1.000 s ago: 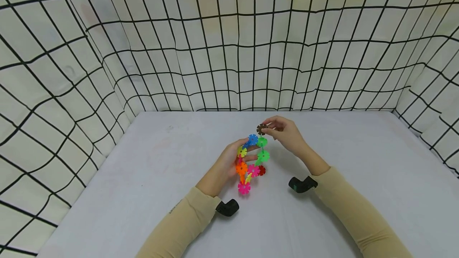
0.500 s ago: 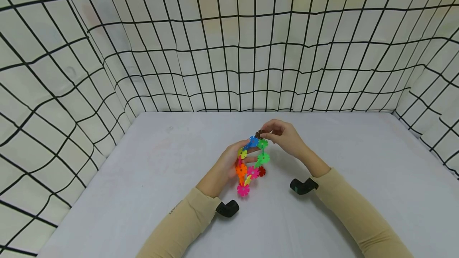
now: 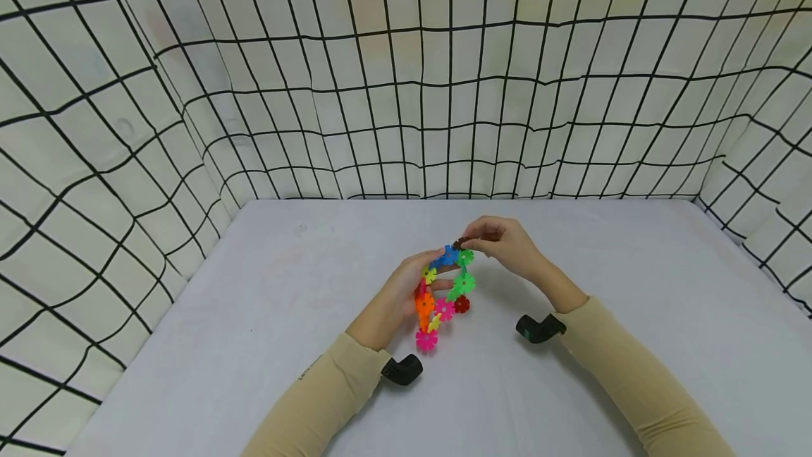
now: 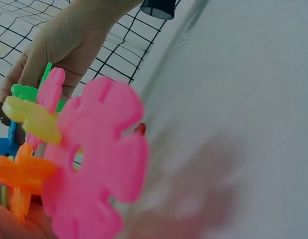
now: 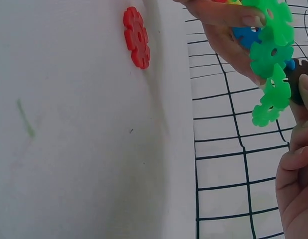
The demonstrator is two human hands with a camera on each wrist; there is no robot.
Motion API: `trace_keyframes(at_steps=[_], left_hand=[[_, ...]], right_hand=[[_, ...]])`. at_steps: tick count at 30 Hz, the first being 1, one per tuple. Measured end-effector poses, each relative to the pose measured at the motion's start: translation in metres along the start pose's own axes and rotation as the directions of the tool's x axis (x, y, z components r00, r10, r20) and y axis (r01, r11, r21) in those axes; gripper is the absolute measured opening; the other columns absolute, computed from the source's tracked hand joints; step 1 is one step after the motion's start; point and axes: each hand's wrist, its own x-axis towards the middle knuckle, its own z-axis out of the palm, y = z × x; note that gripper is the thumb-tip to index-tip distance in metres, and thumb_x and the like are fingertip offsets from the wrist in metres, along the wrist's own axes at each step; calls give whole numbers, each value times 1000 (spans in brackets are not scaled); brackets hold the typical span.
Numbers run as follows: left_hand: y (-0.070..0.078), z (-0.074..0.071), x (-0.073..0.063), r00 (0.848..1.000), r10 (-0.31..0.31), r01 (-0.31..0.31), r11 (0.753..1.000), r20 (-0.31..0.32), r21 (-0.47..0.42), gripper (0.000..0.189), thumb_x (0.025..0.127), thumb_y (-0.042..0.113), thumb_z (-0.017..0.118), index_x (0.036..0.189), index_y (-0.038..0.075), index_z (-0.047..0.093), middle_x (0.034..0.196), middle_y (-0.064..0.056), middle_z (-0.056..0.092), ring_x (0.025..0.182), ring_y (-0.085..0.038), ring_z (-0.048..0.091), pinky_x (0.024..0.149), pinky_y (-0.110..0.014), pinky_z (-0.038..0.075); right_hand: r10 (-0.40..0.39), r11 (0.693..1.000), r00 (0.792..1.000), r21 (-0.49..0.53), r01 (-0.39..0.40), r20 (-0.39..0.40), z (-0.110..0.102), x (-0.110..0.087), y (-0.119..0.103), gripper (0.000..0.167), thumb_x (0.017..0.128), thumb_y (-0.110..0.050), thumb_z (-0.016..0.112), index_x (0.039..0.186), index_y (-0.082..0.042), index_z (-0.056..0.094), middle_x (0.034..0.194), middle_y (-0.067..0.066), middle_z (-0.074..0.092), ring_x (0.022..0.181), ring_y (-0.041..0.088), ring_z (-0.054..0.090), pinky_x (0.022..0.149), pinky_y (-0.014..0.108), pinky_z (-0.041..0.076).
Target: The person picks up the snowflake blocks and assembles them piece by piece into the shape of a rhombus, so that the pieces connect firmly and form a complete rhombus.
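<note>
My left hand (image 3: 406, 286) holds a chain of linked plastic snowflake discs, curving in an open loop above the table. In it are a blue disc (image 3: 450, 254), a yellow disc (image 3: 429, 273), orange discs (image 3: 424, 304), green discs (image 3: 464, 283) and a pink disc (image 4: 96, 159) at the near end. Between thumb and fingertips my right hand (image 3: 501, 238) pinches a brown snowflake disc (image 5: 296, 82) at the chain's far end, close to the blue and green discs. Whether the brown disc is slotted in, I cannot tell.
A loose red snowflake disc (image 5: 137, 38) lies on the white table (image 3: 304, 266) beneath the chain. Black grid lines cross the white walls (image 3: 469, 104) behind and at both sides. Black wrist mounts (image 3: 539, 328) stick out from the sleeves.
My right hand has come down slightly with the brown disc, which has turned from face-on to nearly edge-on against the chain's far end. The chain's near end has shifted slightly down and left.
</note>
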Motion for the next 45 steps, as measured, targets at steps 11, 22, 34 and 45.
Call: trace_keyframes(at_steps=[11, 22, 34, 45], left_hand=[[0, 1, 0, 999, 42, -41, 999, -8, 34, 42, 108, 28, 52, 137, -2, 59, 116, -7, 73, 78, -16, 72, 88, -32, 57], [0, 2, -2, 996, 28, -22, 998, -82, 66, 43, 106, 27, 55, 137, -3, 60, 110, -6, 74, 81, -17, 72, 96, -42, 54], [-1, 3, -2, 995, -16, 23, 997, -100, 77, 40, 105, 28, 58, 134, 0, 63, 113, -11, 74, 85, -21, 74, 84, -33, 57], [4, -7, 5, 996, -83, 84, 995, -30, 58, 46, 105, 31, 56, 141, 3, 56, 124, -12, 71, 86, -19, 73, 55, -12, 41]], right_hand=[[-82, 997, 996, -2, 82, -30, -5, -5, 4, 12, 92, 7, 70, 103, 7, 76, 101, 17, 75, 89, 30, 70, 79, 21, 56], [-128, 991, 991, 45, 130, -42, 0, -5, 6, 13, 89, 13, 70, 101, 12, 76, 94, 22, 73, 84, 19, 70, 78, 21, 57], [-162, 984, 987, -72, 161, -11, -2, -5, 5, 12, 88, 9, 73, 99, 6, 78, 92, 16, 75, 77, 26, 66, 70, 20, 54], [-72, 986, 997, -148, 73, 13, -6, -12, 0, 21, 93, -1, 73, 114, 0, 76, 105, 11, 76, 60, 21, 51, 54, 22, 41]])
